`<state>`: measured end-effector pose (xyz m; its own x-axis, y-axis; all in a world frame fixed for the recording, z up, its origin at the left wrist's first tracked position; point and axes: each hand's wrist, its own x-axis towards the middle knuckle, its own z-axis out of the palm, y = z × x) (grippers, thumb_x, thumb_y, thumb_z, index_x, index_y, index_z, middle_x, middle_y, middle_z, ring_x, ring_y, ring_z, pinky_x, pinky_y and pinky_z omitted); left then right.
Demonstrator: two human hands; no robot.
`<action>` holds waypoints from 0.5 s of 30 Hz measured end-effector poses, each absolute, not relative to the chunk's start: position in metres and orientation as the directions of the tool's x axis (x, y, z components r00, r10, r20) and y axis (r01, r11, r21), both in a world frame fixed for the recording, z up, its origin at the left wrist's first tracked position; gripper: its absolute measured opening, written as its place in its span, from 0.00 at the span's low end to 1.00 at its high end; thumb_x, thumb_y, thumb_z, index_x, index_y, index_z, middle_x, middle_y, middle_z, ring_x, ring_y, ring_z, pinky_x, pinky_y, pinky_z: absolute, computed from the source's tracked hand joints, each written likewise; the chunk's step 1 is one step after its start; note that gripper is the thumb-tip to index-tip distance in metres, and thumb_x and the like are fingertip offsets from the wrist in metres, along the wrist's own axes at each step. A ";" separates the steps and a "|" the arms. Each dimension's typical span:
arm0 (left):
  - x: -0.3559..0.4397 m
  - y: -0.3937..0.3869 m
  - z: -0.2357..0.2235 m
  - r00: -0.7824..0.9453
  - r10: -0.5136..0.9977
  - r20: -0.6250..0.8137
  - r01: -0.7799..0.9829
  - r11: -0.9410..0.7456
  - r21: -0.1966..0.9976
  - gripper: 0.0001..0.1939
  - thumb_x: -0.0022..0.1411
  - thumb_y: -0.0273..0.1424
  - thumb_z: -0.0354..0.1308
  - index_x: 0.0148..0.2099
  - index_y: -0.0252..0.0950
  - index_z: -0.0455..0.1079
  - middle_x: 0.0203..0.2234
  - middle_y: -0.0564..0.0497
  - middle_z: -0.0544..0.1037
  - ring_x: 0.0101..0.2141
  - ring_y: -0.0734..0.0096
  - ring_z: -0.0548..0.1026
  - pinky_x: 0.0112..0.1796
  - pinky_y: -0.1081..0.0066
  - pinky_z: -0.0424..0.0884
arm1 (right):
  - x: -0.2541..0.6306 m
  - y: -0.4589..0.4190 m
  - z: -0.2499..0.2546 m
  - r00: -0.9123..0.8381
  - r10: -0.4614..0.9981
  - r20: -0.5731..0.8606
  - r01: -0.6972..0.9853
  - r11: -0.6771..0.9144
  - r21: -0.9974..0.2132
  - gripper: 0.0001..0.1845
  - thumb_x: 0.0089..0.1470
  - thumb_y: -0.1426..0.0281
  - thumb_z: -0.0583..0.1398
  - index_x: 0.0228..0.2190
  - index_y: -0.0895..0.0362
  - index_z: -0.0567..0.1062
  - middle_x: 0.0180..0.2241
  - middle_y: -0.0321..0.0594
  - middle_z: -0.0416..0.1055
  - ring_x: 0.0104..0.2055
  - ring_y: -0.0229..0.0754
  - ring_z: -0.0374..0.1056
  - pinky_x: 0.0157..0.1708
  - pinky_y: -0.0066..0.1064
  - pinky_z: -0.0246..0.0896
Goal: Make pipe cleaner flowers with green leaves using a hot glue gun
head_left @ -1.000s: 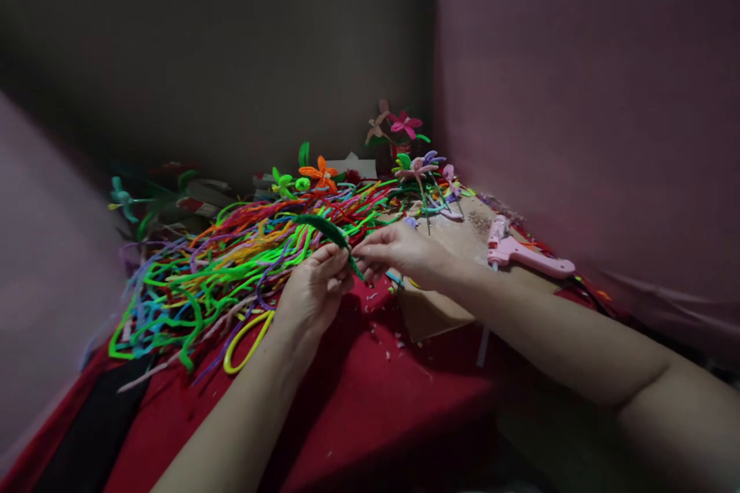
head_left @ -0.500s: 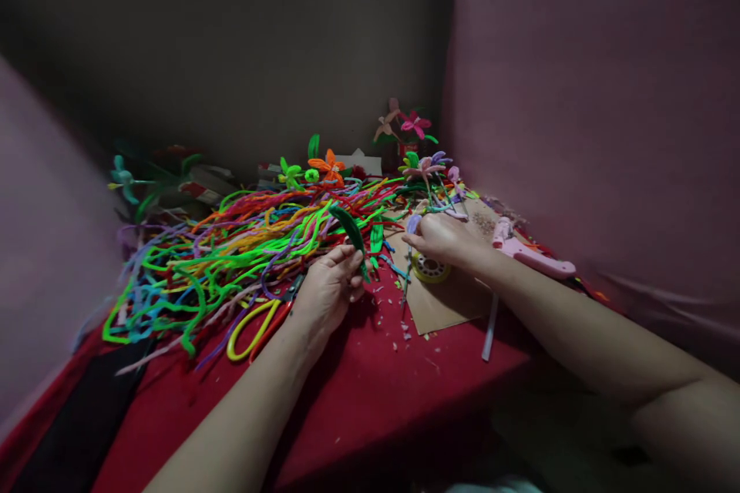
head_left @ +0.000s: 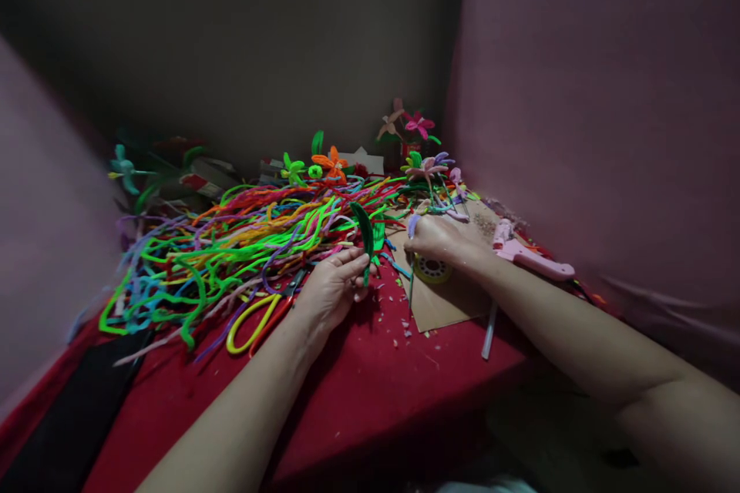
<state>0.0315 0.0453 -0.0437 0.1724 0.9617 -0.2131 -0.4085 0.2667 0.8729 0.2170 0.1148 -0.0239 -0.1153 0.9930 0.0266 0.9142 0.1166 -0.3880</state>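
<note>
My left hand (head_left: 332,285) pinches a dark green leaf of fuzzy pipe cleaner (head_left: 364,231) between thumb and fingers, its tip pointing up. A brighter green leaf (head_left: 378,235) lies just behind it. Over the cardboard, my right hand (head_left: 439,240) has its fingers closed on a thin stem (head_left: 411,291) that points downward. A lilac fuzzy piece (head_left: 412,225) shows at the stem's upper end, partly hidden by the fingers. Below this hand lies a yellow-rimmed tape roll (head_left: 432,269), partly covered.
Many coloured pipe cleaners (head_left: 231,262) are heaped on the left. Yellow-handled scissors (head_left: 254,323) lie by my left wrist. A pink glue gun (head_left: 535,258) and a glue stick (head_left: 489,331) are on the right. Fuzzy flowers (head_left: 332,163) stand at the back. Cardboard (head_left: 451,312) rests on red cloth (head_left: 370,400).
My right hand has left the dark green leaf, moved right to the cardboard and taken hold of the thin stem. My left hand has kept the leaf, now more upright.
</note>
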 end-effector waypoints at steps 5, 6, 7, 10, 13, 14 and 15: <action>0.030 0.045 -0.043 0.186 0.962 -0.201 -0.425 0.263 0.866 0.10 0.50 0.26 0.64 0.35 0.32 0.68 0.21 0.52 0.75 0.14 0.83 0.65 0.14 0.82 0.59 | 0.228 0.112 -0.023 -0.061 0.994 0.090 0.772 0.105 -0.627 0.11 0.44 0.67 0.57 0.17 0.59 0.69 0.17 0.38 0.65 0.19 0.34 0.59 0.19 0.26 0.47; 0.030 0.044 -0.042 0.190 0.962 -0.198 -0.428 0.262 0.865 0.10 0.49 0.26 0.65 0.35 0.32 0.68 0.21 0.52 0.75 0.14 0.83 0.65 0.14 0.82 0.59 | 0.230 0.110 -0.021 -0.048 0.993 0.108 0.741 0.107 -0.663 0.13 0.47 0.65 0.55 0.18 0.59 0.69 0.18 0.37 0.64 0.19 0.33 0.58 0.19 0.26 0.48; 0.031 0.043 -0.040 0.194 0.962 -0.194 -0.431 0.262 0.864 0.10 0.49 0.25 0.65 0.35 0.32 0.67 0.21 0.52 0.75 0.15 0.83 0.65 0.14 0.82 0.59 | 0.232 0.106 -0.018 -0.032 0.991 0.128 0.699 0.114 -0.706 0.14 0.49 0.63 0.54 0.18 0.59 0.68 0.18 0.36 0.64 0.18 0.32 0.56 0.18 0.26 0.48; 0.033 0.040 -0.034 0.213 0.959 -0.185 -0.437 0.263 0.860 0.11 0.49 0.25 0.65 0.34 0.31 0.67 0.22 0.52 0.75 0.16 0.82 0.66 0.14 0.81 0.59 | 0.233 0.094 -0.008 0.003 0.983 0.186 0.424 0.167 -0.890 0.14 0.47 0.63 0.57 0.17 0.59 0.67 0.16 0.34 0.63 0.17 0.30 0.53 0.18 0.25 0.48; 0.035 0.035 -0.030 0.243 0.953 -0.181 -0.437 0.274 0.857 0.10 0.48 0.26 0.66 0.33 0.31 0.68 0.22 0.52 0.74 0.16 0.82 0.66 0.15 0.81 0.59 | 0.228 0.083 0.000 -0.054 0.977 0.205 0.069 0.209 -0.976 0.14 0.43 0.65 0.61 0.15 0.59 0.67 0.15 0.34 0.64 0.16 0.29 0.54 0.17 0.25 0.47; 0.035 0.034 -0.028 0.252 0.952 -0.176 -0.439 0.275 0.856 0.10 0.48 0.26 0.66 0.32 0.31 0.68 0.22 0.52 0.74 0.17 0.82 0.66 0.16 0.81 0.60 | 0.226 0.080 0.002 -0.090 0.974 0.206 0.010 0.208 -0.978 0.14 0.43 0.66 0.61 0.14 0.59 0.67 0.16 0.35 0.64 0.16 0.29 0.54 0.16 0.25 0.47; 0.035 0.033 -0.027 0.257 0.952 -0.165 -0.442 0.268 0.856 0.10 0.48 0.27 0.67 0.32 0.31 0.69 0.22 0.52 0.74 0.18 0.82 0.68 0.18 0.81 0.62 | 0.224 0.078 0.002 -0.125 0.971 0.205 -0.032 0.203 -0.979 0.13 0.43 0.66 0.61 0.14 0.59 0.68 0.16 0.35 0.65 0.16 0.29 0.55 0.16 0.25 0.48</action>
